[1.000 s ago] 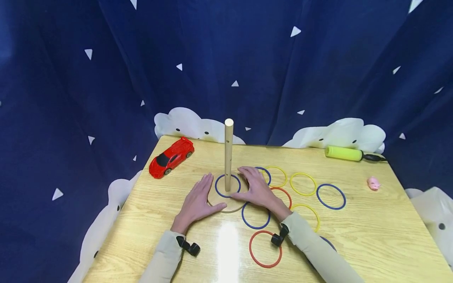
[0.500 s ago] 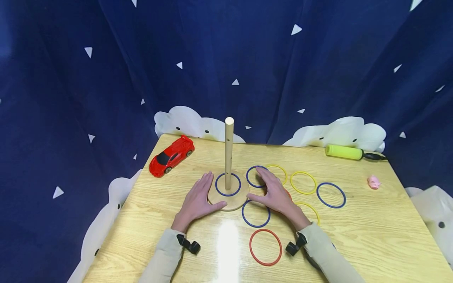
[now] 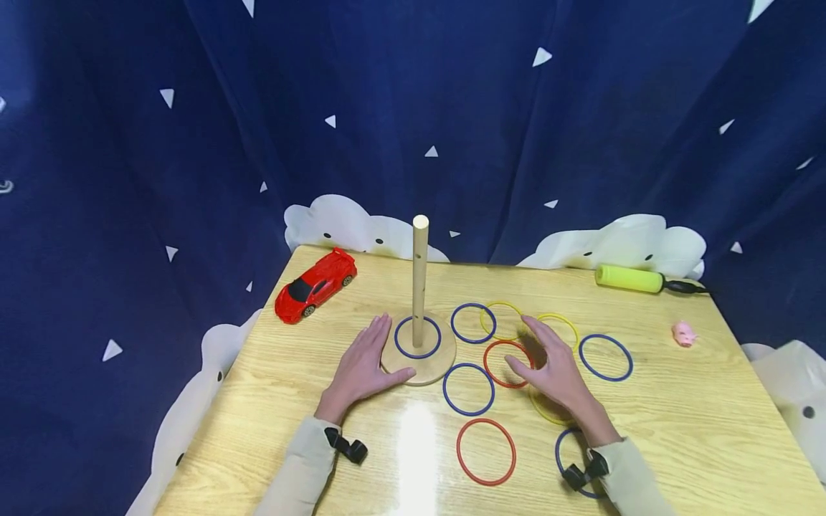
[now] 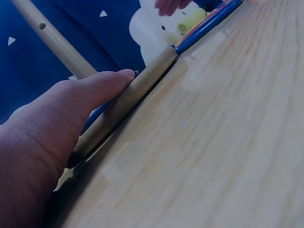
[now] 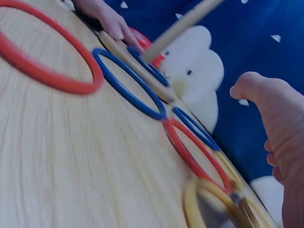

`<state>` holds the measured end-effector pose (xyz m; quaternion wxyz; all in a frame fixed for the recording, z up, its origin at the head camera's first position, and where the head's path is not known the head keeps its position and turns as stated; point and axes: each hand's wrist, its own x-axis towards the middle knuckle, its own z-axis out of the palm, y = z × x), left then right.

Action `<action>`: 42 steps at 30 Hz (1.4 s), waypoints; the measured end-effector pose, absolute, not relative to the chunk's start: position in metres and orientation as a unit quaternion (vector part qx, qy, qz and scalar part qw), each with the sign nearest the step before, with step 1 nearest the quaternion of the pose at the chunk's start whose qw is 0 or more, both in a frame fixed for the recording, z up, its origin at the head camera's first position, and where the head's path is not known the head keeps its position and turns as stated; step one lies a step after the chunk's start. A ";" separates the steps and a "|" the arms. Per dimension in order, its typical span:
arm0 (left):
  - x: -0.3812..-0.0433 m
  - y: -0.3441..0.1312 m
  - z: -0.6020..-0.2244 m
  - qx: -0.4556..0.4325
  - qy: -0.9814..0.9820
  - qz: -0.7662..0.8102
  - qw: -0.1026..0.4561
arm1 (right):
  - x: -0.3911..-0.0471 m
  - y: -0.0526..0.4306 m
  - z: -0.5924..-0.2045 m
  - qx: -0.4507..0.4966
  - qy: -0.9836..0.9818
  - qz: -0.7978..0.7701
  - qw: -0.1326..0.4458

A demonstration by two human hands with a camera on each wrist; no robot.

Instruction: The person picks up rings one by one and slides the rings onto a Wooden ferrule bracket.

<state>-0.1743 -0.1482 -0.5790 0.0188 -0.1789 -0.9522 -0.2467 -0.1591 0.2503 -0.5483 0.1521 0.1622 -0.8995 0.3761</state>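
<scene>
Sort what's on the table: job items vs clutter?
In use: peg stand steadied by left hand; blue ring on the peg; loose rings near the open right hand, e.g. red ring.
Lying about: red toy car, green pump, pink pig.

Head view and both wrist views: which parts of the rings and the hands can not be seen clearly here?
- Yellow ring, head view: the right hand covers most of it.
- Blue ring at the near edge, head view: the right sleeve hides its right side.
- Left hand, left wrist view: only the thumb on the wooden base shows; the other fingers are out of frame.
- Right wrist view: the near rings are blurred, and the frame cuts off the fingertips.
</scene>
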 end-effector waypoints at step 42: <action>-0.178 -0.149 -0.584 -0.178 -0.953 -0.244 0.013 | -0.131 0.401 -0.588 -0.041 -0.960 0.238 0.145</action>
